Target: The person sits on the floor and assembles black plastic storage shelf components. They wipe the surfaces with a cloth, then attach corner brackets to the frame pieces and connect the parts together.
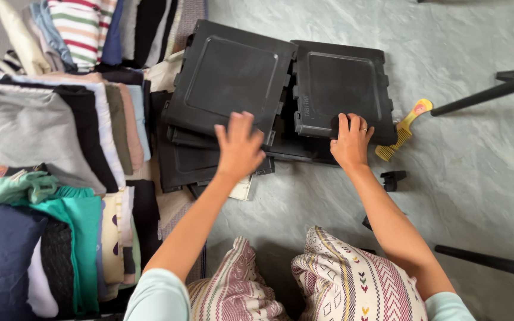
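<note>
My right hand [350,144] grips the near edge of a black plastic panel [341,89] on the floor, while my left hand [238,148] hovers open, fingers spread, over the neighbouring stacked black panels [228,77]. A yellow comb [401,132] lies just right; folded clothes [60,148] crowd the left.

Two hands show: the left hand [239,145] and the right hand [350,142]. Two black folding panels [231,74] lie on top, with at least two more beneath. One yellow brush [401,131]. Two black tripod legs [495,89]. Folded clothes [60,148] are too many to count.
</note>
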